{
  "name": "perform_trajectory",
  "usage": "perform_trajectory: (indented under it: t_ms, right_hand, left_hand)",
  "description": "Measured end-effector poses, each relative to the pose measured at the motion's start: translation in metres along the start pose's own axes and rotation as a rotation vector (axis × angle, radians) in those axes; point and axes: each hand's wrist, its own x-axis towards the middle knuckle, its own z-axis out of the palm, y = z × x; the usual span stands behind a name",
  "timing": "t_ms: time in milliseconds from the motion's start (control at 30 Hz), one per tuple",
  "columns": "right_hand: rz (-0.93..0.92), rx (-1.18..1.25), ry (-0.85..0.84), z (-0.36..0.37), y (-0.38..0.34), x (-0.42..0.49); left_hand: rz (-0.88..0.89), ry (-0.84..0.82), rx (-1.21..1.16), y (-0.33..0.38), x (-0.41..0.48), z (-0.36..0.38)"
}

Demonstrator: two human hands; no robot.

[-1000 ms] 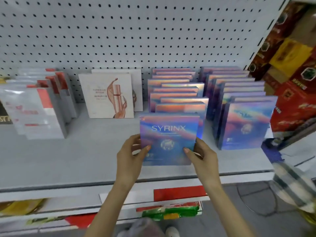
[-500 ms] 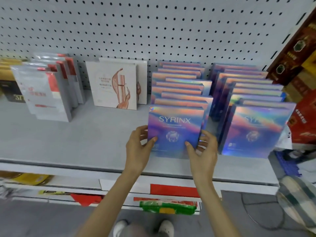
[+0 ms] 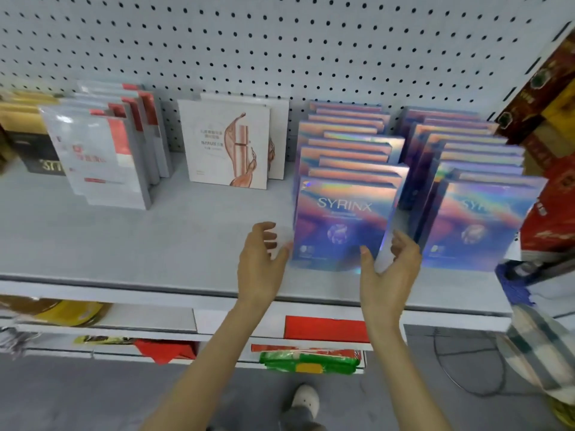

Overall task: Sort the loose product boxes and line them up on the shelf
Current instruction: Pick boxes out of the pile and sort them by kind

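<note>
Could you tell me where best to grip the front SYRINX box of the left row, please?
Pinch the front SYRINX box by its two side edges, coming from the front: it stands upright, face out, with the row packed behind it, leaving only sides and top free.

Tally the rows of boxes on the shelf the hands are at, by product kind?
Black-and-gold boxes: 1 row
Silver-and-red boxes: 1 row
White MARUBI boxes: 1 row
Holographic SYRINX boxes: 2 rows
Total: 5 rows
</note>
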Motion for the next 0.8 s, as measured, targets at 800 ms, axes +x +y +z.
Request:
perform_trajectory:
  t_ms: [800]
  right_hand:
    - [-0.035, 0.222, -1.063, 0.275, -0.187, -0.374]
  left_hand:
    - [-0.369, 0.557, -0.060, -0.219, -0.144, -0.471]
